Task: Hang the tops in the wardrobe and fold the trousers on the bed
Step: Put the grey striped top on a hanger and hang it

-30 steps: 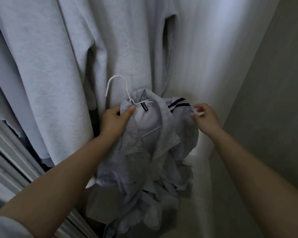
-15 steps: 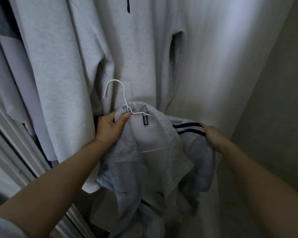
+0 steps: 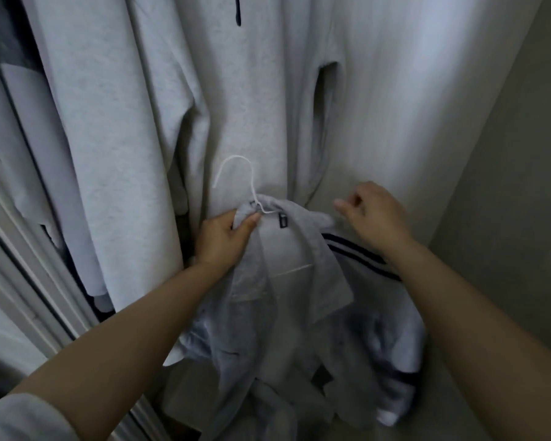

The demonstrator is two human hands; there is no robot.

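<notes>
Two hands — left hand (image 3: 225,238) pinching top (image 3: 303,300) (hem hidden), right hand (image 3: 374,214) loosely curled, empty.

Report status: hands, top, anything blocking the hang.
Left hand grips grey top at white hanger neck. Right hand loosely curled, empty, above striped shoulder. Hook free, not on rail. Hung grey sweatshirts crowd behind.
</notes>
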